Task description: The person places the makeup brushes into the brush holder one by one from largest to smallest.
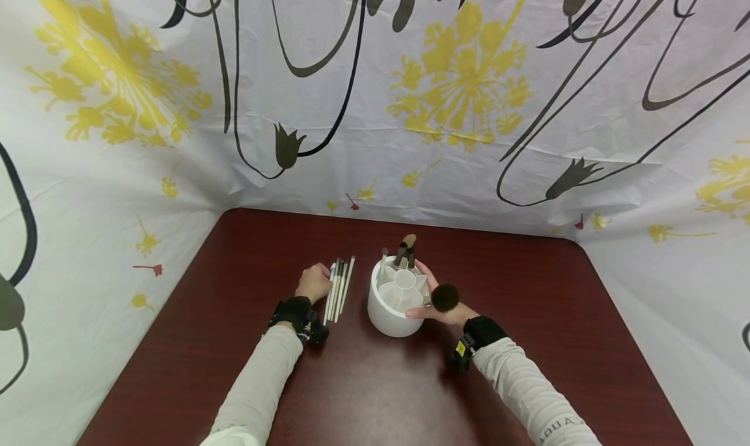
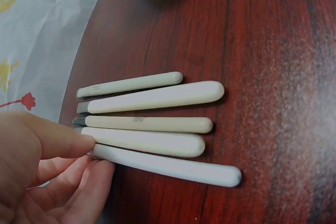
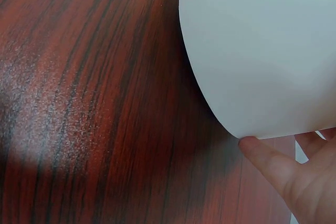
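The white holder (image 1: 387, 312) is near the middle of the table (image 1: 375, 387), its divided top facing up, probably so the slots stay easy to reach. Several brushes stand at its far side, and a brush with a big dark round head (image 1: 445, 297) leans out over the right rim. The right hand (image 1: 454, 315) is wrapped around the holder's right side in a wide grip, thumb on the near wall, likely to steady it. Left of the holder, five loose brushes lie side by side, bristle ends far, handles near. The left hand (image 1: 313, 283) has a narrow grip, thumb and finger pinching the far end of the leftmost brush (image 2: 173, 167), perhaps chosen because it lies outermost.
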The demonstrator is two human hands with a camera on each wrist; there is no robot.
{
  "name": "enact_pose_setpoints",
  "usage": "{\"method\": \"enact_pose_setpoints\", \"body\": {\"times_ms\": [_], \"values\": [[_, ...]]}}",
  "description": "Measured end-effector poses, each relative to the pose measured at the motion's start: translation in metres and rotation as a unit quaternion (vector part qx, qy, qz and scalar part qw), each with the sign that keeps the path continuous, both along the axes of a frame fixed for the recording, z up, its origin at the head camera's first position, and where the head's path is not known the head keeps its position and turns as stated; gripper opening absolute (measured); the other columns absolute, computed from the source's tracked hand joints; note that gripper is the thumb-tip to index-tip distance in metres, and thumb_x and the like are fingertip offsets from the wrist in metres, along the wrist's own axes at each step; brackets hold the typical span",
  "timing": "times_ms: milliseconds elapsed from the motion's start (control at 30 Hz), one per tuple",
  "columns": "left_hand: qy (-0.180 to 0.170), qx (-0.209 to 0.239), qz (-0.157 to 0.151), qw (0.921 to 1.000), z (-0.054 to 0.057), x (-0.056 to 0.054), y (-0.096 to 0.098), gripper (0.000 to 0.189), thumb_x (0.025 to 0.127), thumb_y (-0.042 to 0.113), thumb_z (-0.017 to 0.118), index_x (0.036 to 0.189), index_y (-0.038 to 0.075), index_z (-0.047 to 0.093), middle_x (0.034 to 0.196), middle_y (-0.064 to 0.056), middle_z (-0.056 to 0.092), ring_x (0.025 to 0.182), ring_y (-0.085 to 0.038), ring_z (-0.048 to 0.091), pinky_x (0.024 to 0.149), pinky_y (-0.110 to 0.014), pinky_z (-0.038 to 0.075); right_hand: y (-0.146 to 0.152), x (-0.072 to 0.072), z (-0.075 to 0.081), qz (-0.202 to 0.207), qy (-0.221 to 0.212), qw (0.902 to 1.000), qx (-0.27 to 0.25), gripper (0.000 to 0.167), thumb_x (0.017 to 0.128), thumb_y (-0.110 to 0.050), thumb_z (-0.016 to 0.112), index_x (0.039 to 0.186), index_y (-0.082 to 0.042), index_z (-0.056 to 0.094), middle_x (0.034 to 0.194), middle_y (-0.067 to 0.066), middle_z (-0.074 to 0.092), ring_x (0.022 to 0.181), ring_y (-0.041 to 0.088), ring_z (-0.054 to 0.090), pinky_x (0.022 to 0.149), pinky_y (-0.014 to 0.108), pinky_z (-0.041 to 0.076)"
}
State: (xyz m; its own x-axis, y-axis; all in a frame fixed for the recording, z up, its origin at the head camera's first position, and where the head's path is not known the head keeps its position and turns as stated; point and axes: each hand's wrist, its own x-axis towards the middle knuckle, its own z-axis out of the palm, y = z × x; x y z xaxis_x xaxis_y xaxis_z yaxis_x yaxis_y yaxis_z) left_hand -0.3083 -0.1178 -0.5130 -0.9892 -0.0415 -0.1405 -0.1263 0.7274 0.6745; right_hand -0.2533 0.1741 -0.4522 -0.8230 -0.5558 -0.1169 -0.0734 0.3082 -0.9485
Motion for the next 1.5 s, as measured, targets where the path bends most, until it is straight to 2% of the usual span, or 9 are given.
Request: {"method": "enact_pose_setpoints", "body": {"times_ms": [300, 533, 767, 900, 1333, 1500], "values": [[-0.007, -0.027, -0.013, 0.9995, -0.001, -0.001, 0.002, 0.02, 0.076, 0.009, 0.062, 0.093, 0.001, 0.057, 0.079, -0.009, 0.057, 0.069, -0.022, 0.052, 0.058, -0.032, 0.042, 0.002, -0.004, -0.005, -0.002, 0.008, 0.9998, 0.017, 0.106, 0.074, -0.015, 0.072, 0.143, -0.005, -0.008, 0.147, 0.024, -0.001, 0.134, 0.038, 0.008, 0.104, 0.059, 0.002], [-0.01, -0.036, -0.019, 0.9991, 0.0, -0.001, 0.003, 0.022, 0.077, 0.011, 0.064, 0.094, 0.0, 0.058, 0.083, -0.01, 0.058, 0.073, -0.023, 0.054, 0.063, -0.035, 0.045, 0.0, 0.0, -0.001, 0.003, 0.029, 0.9993, 0.021, 0.105, 0.074, -0.017, 0.071, 0.142, 0.0, -0.008, 0.146, 0.028, 0.0, 0.133, 0.04, 0.009, 0.104, 0.06, 0.006], [0.002, -0.034, -0.028, 0.999, 0.0, 0.0, 0.0, 0.018, 0.076, 0.011, 0.063, 0.09, 0.0, 0.058, 0.073, -0.006, 0.055, 0.066, -0.02, 0.051, 0.057, -0.03, 0.042, -0.002, 0.003, 0.005, 0.003, 0.026, 0.9995, 0.017, 0.107, 0.074, -0.018, 0.072, 0.141, 0.001, -0.008, 0.145, 0.028, 0.001, 0.133, 0.041, 0.009, 0.103, 0.06, 0.008], [0.015, -0.028, -0.028, 0.9991, 0.0, 0.0, -0.003, 0.019, 0.076, 0.01, 0.062, 0.091, 0.0, 0.059, 0.074, -0.007, 0.057, 0.066, -0.019, 0.052, 0.056, -0.028, 0.042, -0.002, 0.003, 0.005, 0.001, 0.023, 0.9996, 0.017, 0.108, 0.073, -0.021, 0.073, 0.141, 0.001, -0.008, 0.145, 0.028, 0.002, 0.133, 0.041, 0.007, 0.103, 0.061, 0.006], [0.042, -0.003, -0.028, 0.9987, 0.012, 0.002, -0.004, 0.026, 0.075, 0.011, 0.062, 0.098, -0.001, 0.058, 0.087, -0.013, 0.063, 0.078, -0.024, 0.06, 0.064, -0.034, 0.048, 0.001, 0.0, -0.002, -0.001, 0.031, 0.9993, 0.019, 0.107, 0.074, -0.02, 0.073, 0.142, 0.0, -0.007, 0.146, 0.027, 0.0, 0.134, 0.04, 0.003, 0.103, 0.061, 0.005], [0.05, 0.003, -0.031, 0.9983, 0.016, 0.001, -0.003, 0.029, 0.076, 0.011, 0.062, 0.102, 0.0, 0.057, 0.088, -0.011, 0.062, 0.076, -0.022, 0.058, 0.063, -0.033, 0.046, 0.002, -0.002, -0.005, -0.003, 0.037, 0.9991, 0.022, 0.106, 0.074, -0.017, 0.073, 0.142, 0.0, -0.006, 0.146, 0.026, 0.001, 0.134, 0.039, 0.004, 0.104, 0.061, 0.005]]}}
